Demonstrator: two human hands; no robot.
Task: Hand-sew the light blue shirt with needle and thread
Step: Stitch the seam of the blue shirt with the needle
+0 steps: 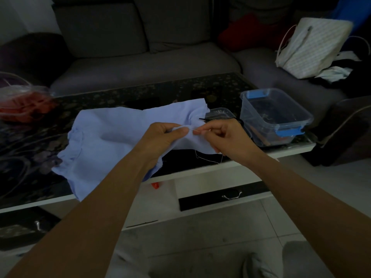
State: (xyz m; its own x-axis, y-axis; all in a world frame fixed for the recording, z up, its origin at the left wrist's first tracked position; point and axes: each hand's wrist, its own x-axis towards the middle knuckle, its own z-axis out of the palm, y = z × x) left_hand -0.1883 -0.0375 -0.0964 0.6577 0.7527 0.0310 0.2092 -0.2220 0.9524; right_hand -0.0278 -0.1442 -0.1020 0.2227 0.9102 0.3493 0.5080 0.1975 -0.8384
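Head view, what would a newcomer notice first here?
The light blue shirt, spread across the dark table at centre. Over its right part, the left hand pinches a fold while the right hand pinches the needle. A clear box with blue clips stands to the right.

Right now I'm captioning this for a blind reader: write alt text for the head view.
The left hand pinches a fold of the light blue shirt while the right hand pinches a needle at it. The shirt lies on a dark table beside a clear plastic box.
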